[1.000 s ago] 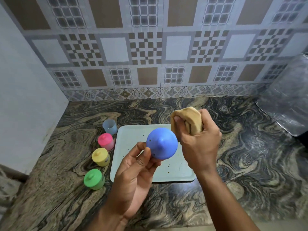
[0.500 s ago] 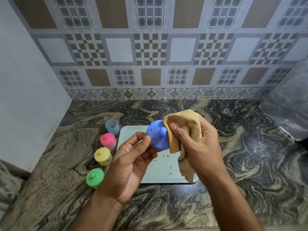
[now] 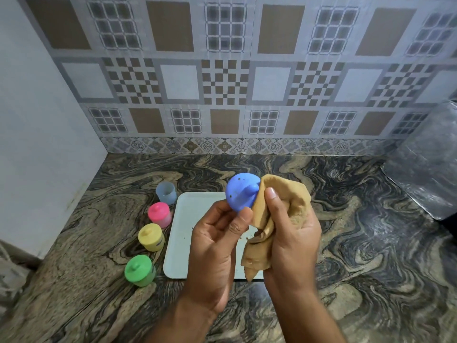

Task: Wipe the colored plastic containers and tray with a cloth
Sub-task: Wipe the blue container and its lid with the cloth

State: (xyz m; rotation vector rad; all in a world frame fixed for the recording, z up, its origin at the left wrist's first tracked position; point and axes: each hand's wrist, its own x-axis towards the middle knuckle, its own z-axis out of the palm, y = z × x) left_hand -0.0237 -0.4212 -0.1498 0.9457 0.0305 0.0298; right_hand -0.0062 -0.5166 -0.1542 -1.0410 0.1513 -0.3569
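My left hand (image 3: 215, 241) pinches a blue plastic lid (image 3: 241, 193) with a small knob, held above the white tray (image 3: 183, 233). My right hand (image 3: 291, 229) grips a tan cloth (image 3: 279, 211) and presses it against the lid's right side. Small brown specks dot the lid and the tray. Left of the tray stand an open pale blue container (image 3: 166, 193) and three lidded ones: pink (image 3: 159, 214), yellow (image 3: 150, 236) and green (image 3: 139, 270).
The marbled stone counter (image 3: 346, 256) runs to a tiled back wall and a plain white side wall (image 3: 37, 144) at the left. A shiny metal object (image 3: 430, 167) lies at the right edge.
The cloth has unfolded from a bunched wad and come against the lid's right side. My left hand has turned the blue lid so that its knob now faces me.
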